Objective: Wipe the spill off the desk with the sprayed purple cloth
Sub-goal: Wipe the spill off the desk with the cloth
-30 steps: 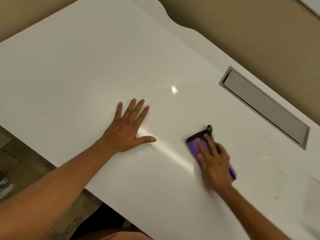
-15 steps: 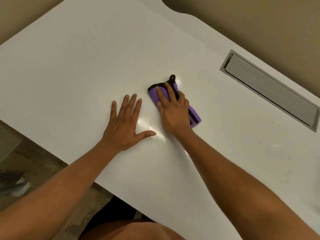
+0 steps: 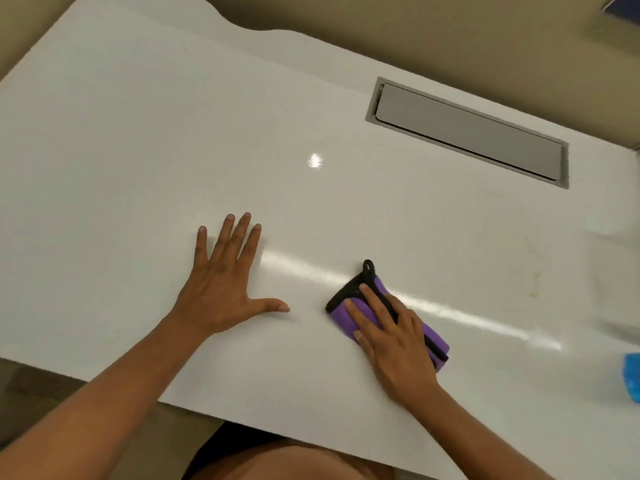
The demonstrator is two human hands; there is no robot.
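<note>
A folded purple cloth (image 3: pixel 346 308) with black trim and a small loop lies flat on the white desk (image 3: pixel 138 150). My right hand (image 3: pixel 391 337) presses down on top of it, fingers spread over the fabric. My left hand (image 3: pixel 225 282) rests flat on the desk to the left of the cloth, fingers apart, holding nothing. A faint yellowish stain (image 3: pixel 535 284) shows on the desk to the right of the cloth. A shiny wet streak (image 3: pixel 467 315) runs across the surface past the cloth.
A grey recessed cable flap (image 3: pixel 467 133) sits in the desk at the back right. A blue object (image 3: pixel 632 375) is cut off at the right edge. The desk's front edge runs just below my forearms, with floor beyond it.
My right hand has slid the cloth back to the right and nearer the front edge, away from my left hand. The left hand has stayed flat in place.
</note>
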